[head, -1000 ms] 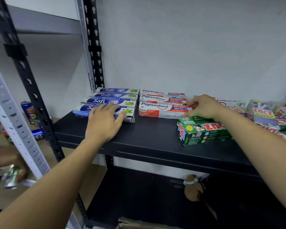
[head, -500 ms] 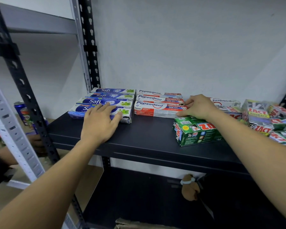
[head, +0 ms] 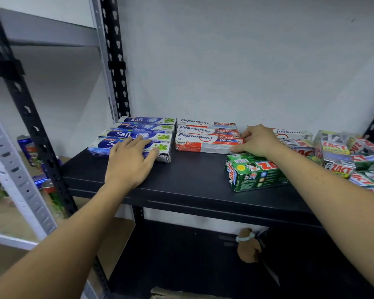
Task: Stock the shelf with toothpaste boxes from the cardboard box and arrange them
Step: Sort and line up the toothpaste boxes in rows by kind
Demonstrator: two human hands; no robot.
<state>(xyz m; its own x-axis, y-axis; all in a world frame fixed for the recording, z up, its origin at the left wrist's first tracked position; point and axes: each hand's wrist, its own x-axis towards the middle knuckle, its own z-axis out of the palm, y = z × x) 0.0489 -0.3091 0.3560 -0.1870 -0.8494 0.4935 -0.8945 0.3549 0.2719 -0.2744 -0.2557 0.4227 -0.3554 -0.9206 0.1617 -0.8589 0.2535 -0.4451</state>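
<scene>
On the black shelf [head: 188, 182], blue Safi toothpaste boxes [head: 143, 127] lie in a row at the back left. My left hand [head: 131, 161] rests flat on the front Safi box, fingers spread. Red and white Pepsodent boxes [head: 205, 137] lie beside them in the middle. My right hand [head: 258, 140] touches the right end of the front Pepsodent box, fingers curled against it. A green Zact box [head: 249, 174] lies under my right wrist. A strip of the cardboard box [head: 166, 294] shows at the bottom edge.
A loose pile of Zact boxes [head: 350, 156] fills the right of the shelf, with an upside-down Pepsodent box [head: 292, 132] behind. Black upright posts [head: 115, 61] frame the shelf. Drink cans [head: 27, 147] stand on the neighbouring rack at left. A small brown object [head: 247, 244] lies on the lower shelf.
Both hands stay in place on the Safi and Pepsodent boxes; only the head camera has shifted slightly. At left, another person's arm has left the view.
</scene>
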